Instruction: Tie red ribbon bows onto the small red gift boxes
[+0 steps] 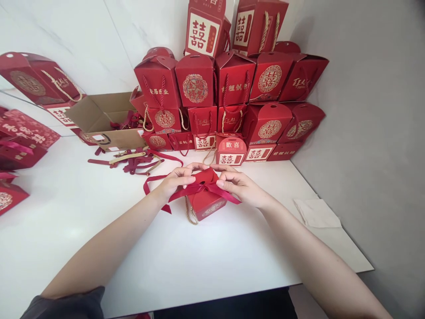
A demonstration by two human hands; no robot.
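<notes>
A small red gift box (210, 204) stands on the white table in front of me, with a gold rope handle hanging at its left side. Across its folded top runs a dark red satin ribbon (223, 193), crossed or knotted near the middle, its tails reaching out left and right. My left hand (181, 179) pinches the ribbon at the left of the box top. On the other side, my right hand (237, 184) has thumb and fingers closed on the ribbon near the top's right edge. Fingertips of both hands rest behind the box and are partly hidden.
Stacked red gift boxes (195, 84) line the wall behind. An open cardboard box (119, 141) at back left holds dark red ribbons, and a pile of loose ribbons (134, 161) lies before it. More red boxes (20, 155) stand far left; a white tissue (317, 213) lies right.
</notes>
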